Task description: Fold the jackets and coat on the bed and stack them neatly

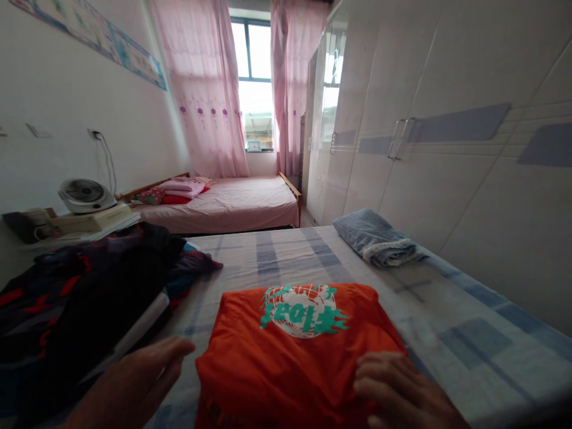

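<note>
Left grip (pixel 140 378): loosely extended and holding nothing, fingers lying close together and pointing right, just beside the near-left edge of the orange shirt.
Right grip (pixel 395 381): fingers bent over the right side of the same shirt, touching it (whether any cloth is pinched, I cannot tell).
Orange shirt (pixel 286 369): lies between the two hands on the near part of the bed, folded into a rough block, slightly rumpled, its closest edge cut off by the bottom of the view.
Print (pixel 304 310): teal and white, with a netted globe shape and lettering that appears upside down, near the shirt's far edge.
Near bed (pixel 290 256): covered by a white sheet with blue blocks and stripes.
Dark clothes (pixel 111 286): heaped along the left side, black with red patches, well beyond the left fingers.
Blue-grey cloth (pixel 375 238): folded, with a pale trimmed edge, beyond the shirt toward the wardrobe (pixel 393 71).
Fan (pixel 86 195): small and grey, sitting on a box (pixel 96 219) at the left wall.
Far bed (pixel 241 202): pink-sheeted, with pink and red bedding (pixel 183 187) stacked at its left end.
Window (pixel 254 53): bright, between pink curtains (pixel 201 89).
</note>
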A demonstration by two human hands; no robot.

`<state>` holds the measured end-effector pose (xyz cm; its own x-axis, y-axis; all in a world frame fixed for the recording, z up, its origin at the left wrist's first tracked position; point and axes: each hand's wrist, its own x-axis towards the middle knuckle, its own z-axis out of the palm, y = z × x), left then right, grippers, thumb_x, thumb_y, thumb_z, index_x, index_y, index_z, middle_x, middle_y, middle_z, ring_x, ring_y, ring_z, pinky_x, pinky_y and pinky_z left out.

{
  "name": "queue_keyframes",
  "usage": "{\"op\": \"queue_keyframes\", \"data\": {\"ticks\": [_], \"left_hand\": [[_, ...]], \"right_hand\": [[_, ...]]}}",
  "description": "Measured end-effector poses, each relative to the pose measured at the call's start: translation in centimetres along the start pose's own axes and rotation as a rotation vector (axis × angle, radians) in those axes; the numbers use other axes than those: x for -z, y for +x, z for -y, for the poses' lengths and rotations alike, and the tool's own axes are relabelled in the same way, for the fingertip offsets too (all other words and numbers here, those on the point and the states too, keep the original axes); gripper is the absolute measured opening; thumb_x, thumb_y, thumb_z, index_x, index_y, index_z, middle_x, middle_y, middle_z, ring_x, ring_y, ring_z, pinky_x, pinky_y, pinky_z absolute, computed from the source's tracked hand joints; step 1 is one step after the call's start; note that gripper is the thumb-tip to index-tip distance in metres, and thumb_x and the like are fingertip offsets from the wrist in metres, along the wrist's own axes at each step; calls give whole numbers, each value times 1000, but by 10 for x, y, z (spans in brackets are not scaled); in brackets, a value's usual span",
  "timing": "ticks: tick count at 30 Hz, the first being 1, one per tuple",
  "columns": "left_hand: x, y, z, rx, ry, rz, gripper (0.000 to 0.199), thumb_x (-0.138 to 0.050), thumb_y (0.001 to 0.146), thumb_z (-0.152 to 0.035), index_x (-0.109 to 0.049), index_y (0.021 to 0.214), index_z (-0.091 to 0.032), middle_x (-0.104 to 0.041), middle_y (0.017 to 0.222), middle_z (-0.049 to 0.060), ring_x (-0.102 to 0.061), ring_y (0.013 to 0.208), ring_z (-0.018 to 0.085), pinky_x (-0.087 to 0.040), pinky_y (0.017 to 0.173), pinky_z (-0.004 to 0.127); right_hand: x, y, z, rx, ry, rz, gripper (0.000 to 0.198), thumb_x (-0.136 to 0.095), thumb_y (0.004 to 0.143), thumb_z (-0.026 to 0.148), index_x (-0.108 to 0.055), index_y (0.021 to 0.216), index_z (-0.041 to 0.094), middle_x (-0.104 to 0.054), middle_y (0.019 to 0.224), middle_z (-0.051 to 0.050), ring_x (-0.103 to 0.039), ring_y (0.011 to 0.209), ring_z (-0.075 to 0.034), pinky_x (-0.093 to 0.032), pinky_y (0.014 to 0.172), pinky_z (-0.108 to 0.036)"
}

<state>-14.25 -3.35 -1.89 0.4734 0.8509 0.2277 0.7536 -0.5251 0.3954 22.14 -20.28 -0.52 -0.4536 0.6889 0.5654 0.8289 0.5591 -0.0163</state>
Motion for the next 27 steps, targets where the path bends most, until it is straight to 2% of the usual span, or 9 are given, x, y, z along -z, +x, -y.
{"op": "queue_keyframes", "data": {"ticks": [3,6,8,11,13,18,21,24,27], "left_hand": [[3,19,-46,-149,95,-134,36,-40,87,-39,-62,112,-25,-63,119,5,-60,106,23,-50,89,34],[-30,32,-92,-362,217,-151,44,-43,88,-39,-49,129,-28,-45,140,6,-44,126,26,-39,101,45],[-62,36,-100,-433,268,-131,50,-48,86,-39,-41,135,-32,-37,145,5,-35,132,28,-34,104,50],[-99,35,-79,-397,294,-119,52,-46,87,-40,-36,138,-31,-35,146,5,-32,133,27,-32,105,49],[-108,33,-59,-319,288,-101,51,-42,89,-41,-35,139,-30,-35,145,5,-33,133,27,-31,106,50],[-102,31,-44,-29,211,-38,48,-36,90,-43,-43,134,-27,-35,145,7,-30,134,27,-28,105,54],[-102,32,-43,54,133,-75,46,-36,90,-41,-51,129,-23,-32,147,10,-28,135,27,-30,106,50],[-104,34,-35,72,14,-153,53,-39,87,-44,-49,130,-14,-26,149,14,-21,137,27,-26,110,46],[-100,39,-26,176,-167,-176,68,-40,84,-48,-35,137,-5,-22,148,20,-17,138,28,-21,111,46]], "right_hand": [[6,33,7,-205,-57,-35,39,-53,86,29,-50,124,22,-58,125,-6,-51,118,-18,-43,97,-31],[-19,63,8,-270,-51,39,48,-46,89,33,-39,135,26,-40,143,-5,-30,134,-22,-31,107,-44],[-46,70,-2,-307,-44,130,49,-44,90,37,-37,137,28,-34,146,-3,-24,136,-24,-25,109,-50],[-82,53,-31,-427,-35,272,52,-39,90,45,-36,138,27,-33,146,-4,-25,136,-23,-24,109,-48],[-95,33,-49,-537,-66,299,56,-34,90,50,-36,139,22,-33,146,-6,-25,136,-22,-23,110,-45],[-95,-4,-69,-878,-256,249,68,-34,87,53,-40,136,6,-36,143,-16,-29,134,-27,-23,109,-45],[-85,-14,-70,-1077,-290,216,70,-38,84,49,-39,134,0,-33,144,-20,-30,133,-31,-26,105,-49],[-71,-22,-72,-1217,-59,142,76,-42,80,50,-35,135,-2,-33,143,-22,-31,132,-33,-26,105,-53],[-51,-27,-73,-1269,430,-60,74,-54,73,51,-45,130,5,-47,135,-18,-43,125,-30,-34,104,-44]]}}
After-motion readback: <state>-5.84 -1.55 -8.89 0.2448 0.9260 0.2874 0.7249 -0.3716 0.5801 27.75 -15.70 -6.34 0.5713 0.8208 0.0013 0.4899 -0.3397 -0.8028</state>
